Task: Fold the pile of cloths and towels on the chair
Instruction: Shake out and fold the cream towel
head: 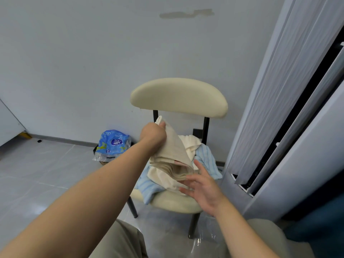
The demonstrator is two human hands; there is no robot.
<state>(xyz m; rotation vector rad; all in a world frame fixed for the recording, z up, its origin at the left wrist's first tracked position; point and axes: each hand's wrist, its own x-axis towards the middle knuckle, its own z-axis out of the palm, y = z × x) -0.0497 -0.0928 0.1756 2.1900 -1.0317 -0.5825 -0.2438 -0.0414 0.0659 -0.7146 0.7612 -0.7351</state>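
A cream chair (173, 202) stands against the wall with a pile on its seat. My left hand (153, 135) is shut on the corner of a beige cloth (176, 151) and holds it up above the seat, the cloth's lower end bunched over the pile. My right hand (203, 185) is open with fingers spread, just at the bunched lower edge of that cloth. Under it lie a cream towel (189, 144) and a light blue striped towel (206, 159), which hangs over the seat's front left edge too.
A blue plastic package (111, 144) sits on the tiled floor left of the chair, by the wall. Pale grey curtains (283, 90) hang close on the right. My knees in khaki trousers (121, 241) are at the bottom.
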